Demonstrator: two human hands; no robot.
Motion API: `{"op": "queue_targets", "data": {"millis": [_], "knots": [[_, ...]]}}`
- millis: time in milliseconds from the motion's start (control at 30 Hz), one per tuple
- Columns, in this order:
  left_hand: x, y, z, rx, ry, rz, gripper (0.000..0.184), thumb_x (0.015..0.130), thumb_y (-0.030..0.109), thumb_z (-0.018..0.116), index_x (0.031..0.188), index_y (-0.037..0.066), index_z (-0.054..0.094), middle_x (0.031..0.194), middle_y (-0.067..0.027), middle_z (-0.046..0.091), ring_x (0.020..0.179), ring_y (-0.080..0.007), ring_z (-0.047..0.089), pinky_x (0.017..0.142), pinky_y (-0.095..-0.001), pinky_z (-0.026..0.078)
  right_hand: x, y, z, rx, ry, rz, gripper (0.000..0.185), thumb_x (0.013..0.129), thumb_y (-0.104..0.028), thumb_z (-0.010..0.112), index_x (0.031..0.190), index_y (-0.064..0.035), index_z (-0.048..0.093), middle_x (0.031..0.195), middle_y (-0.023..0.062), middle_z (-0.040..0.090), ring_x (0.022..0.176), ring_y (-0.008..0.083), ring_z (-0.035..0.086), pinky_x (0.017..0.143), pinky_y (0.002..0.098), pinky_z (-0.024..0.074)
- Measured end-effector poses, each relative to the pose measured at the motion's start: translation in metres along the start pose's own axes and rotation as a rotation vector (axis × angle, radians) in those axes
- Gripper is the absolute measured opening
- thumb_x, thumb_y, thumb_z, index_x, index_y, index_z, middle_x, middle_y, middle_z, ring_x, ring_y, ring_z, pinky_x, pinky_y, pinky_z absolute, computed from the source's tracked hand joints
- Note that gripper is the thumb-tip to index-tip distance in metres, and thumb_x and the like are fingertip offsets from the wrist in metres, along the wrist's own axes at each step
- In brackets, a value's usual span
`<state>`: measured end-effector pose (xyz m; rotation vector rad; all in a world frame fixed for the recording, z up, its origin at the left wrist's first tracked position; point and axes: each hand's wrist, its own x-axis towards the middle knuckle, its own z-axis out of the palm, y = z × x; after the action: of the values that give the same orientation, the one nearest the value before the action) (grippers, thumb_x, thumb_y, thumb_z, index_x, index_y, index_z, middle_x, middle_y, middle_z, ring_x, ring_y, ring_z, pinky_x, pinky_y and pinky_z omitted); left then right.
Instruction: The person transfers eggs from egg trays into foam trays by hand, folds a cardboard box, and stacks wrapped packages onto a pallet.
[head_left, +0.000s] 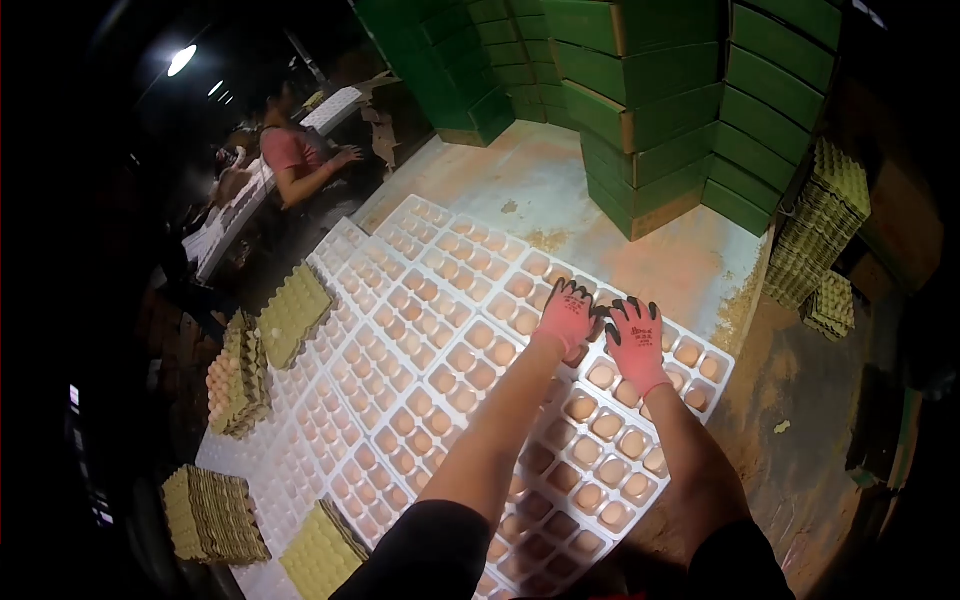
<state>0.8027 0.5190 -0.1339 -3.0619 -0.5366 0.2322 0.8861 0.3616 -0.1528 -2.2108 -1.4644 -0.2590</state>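
Observation:
Both my hands wear pink gloves with dark fingertips. My left hand (568, 318) lies over the far part of a white egg tray (725, 378), its fingers spread. Close beside it on the right, my right hand (637, 345) rests palm down over the same tray, fingers stretched apart and thumb towards the left hand. Neither hand visibly holds anything, though the surface under the palms is hidden. Brown eggs (606, 427) sit singly in the square pockets around my hands. My forearms cover part of the nearer rows.
Many more egg-filled white trays spread left. Pulp egg cartons stand stacked at the left (215, 512), front (322, 550) and right (818, 225). A pulp carton stack holding eggs (222, 390) stands left. Green boxes (650, 110) are piled behind. Another person (295, 160) works at the back left.

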Motion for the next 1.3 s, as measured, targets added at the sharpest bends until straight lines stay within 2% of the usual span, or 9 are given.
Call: {"op": "queue_targets", "data": {"millis": [67, 200, 400, 467, 533, 667, 800, 1000, 1300], "knots": [[-0.006, 0.007, -0.030, 0.120, -0.149, 0.004, 0.043, 0.090, 0.033, 0.050, 0.123, 0.007, 0.056, 0.128, -0.0124, 0.054, 0.129, -0.0336, 0.040, 0.113, -0.0460, 0.021, 0.000, -0.003, -0.003, 0.015, 0.013, 0.012, 0.035, 0.085, -0.025, 0.059, 0.117, -0.0118, 0.057, 0.126, 0.0071, 0.053, 0.123, 0.0281, 0.043, 0.109, 0.0513, 0.0251], [-0.074, 0.032, 0.009, -0.228, 0.350, -0.073, 0.056, 0.089, 0.036, 0.054, 0.135, 0.005, 0.044, 0.137, -0.0198, 0.045, 0.131, -0.0366, 0.037, 0.112, -0.0471, 0.022, -0.002, -0.004, -0.001, 0.088, 0.043, 0.002, 0.035, 0.083, -0.020, 0.061, 0.117, -0.0096, 0.057, 0.126, 0.0091, 0.051, 0.124, 0.0296, 0.041, 0.110, 0.0496, 0.0246], [-0.365, 0.078, -0.016, -0.622, 0.221, 0.054, 0.047, 0.087, 0.033, 0.058, 0.124, 0.004, 0.054, 0.132, -0.0189, 0.049, 0.126, -0.0346, 0.043, 0.108, -0.0432, 0.030, -0.003, -0.003, 0.010, 0.027, -0.002, -0.029, 0.034, 0.087, -0.019, 0.058, 0.119, -0.0091, 0.056, 0.127, 0.0092, 0.052, 0.126, 0.0296, 0.041, 0.112, 0.0486, 0.0232], [-0.472, 0.077, -0.061, -0.722, -0.037, -0.214, 0.053, 0.084, 0.032, 0.063, 0.128, 0.005, 0.052, 0.138, -0.0219, 0.043, 0.129, -0.0384, 0.038, 0.110, -0.0445, 0.030, -0.007, -0.001, 0.021, -0.086, -0.007, -0.081, 0.035, 0.088, -0.016, 0.055, 0.122, -0.0092, 0.053, 0.130, 0.0103, 0.051, 0.126, 0.0307, 0.041, 0.110, 0.0472, 0.0264], [-0.586, 0.096, -0.030, -0.595, 0.139, -0.506, 0.055, 0.082, 0.030, 0.065, 0.129, 0.005, 0.051, 0.139, -0.0216, 0.043, 0.128, -0.0386, 0.039, 0.108, -0.0453, 0.032, -0.007, -0.006, 0.032, -0.272, 0.001, -0.167, 0.036, 0.087, -0.010, 0.053, 0.123, -0.0073, 0.053, 0.132, 0.0149, 0.049, 0.122, 0.0336, 0.044, 0.103, 0.0462, 0.0355], [-0.763, 0.136, -0.043, -0.547, 0.409, -1.208, 0.044, 0.080, 0.019, 0.063, 0.122, 0.005, 0.056, 0.123, -0.0174, 0.055, 0.112, -0.0358, 0.052, 0.098, -0.0428, 0.043, -0.059, -0.163, 0.003, 0.417, -0.013, -0.164, 0.038, 0.090, -0.006, 0.050, 0.128, -0.0030, 0.051, 0.127, 0.0174, 0.054, 0.116, 0.0343, 0.050, 0.101, 0.0419, 0.0391], [-0.874, 0.157, -0.008, -0.550, 0.703, -1.694, 0.037, 0.084, 0.010, 0.058, 0.120, 0.005, 0.056, 0.115, -0.0185, 0.059, 0.109, -0.0378, 0.054, 0.093, -0.0433, 0.044, -0.199, -0.382, -0.050, 0.938, -0.775, -0.235, 0.046, 0.092, -0.011, 0.052, 0.136, -0.0028, 0.045, 0.127, 0.0167, 0.056, 0.115, 0.0283, 0.055, 0.098, 0.0369, 0.0424], [-0.895, 0.145, 0.085, -0.734, 0.689, -1.701, 0.060, 0.090, 0.029, 0.056, 0.138, -0.002, 0.038, 0.136, -0.0303, 0.042, 0.126, -0.0431, 0.041, 0.106, -0.0426, 0.035, -0.346, -0.518, -0.059, 0.787, -0.809, -0.303, 0.059, 0.088, -0.013, 0.056, 0.143, -0.0057, 0.034, 0.131, 0.0212, 0.051, 0.122, 0.0359, 0.049, 0.103, 0.0411, 0.0382], [-0.942, 0.140, 0.102, -0.911, 0.879, -1.426, 0.054, 0.085, 0.002, 0.055, 0.136, -0.002, 0.040, 0.129, -0.0250, 0.050, 0.119, -0.0389, 0.048, 0.103, -0.0422, 0.038, -0.392, -0.476, -0.096, 0.875, -0.601, 0.013, 0.044, 0.091, -0.020, 0.053, 0.132, -0.0030, 0.049, 0.123, 0.0219, 0.056, 0.114, 0.0350, 0.055, 0.097, 0.0393, 0.0434]]}}
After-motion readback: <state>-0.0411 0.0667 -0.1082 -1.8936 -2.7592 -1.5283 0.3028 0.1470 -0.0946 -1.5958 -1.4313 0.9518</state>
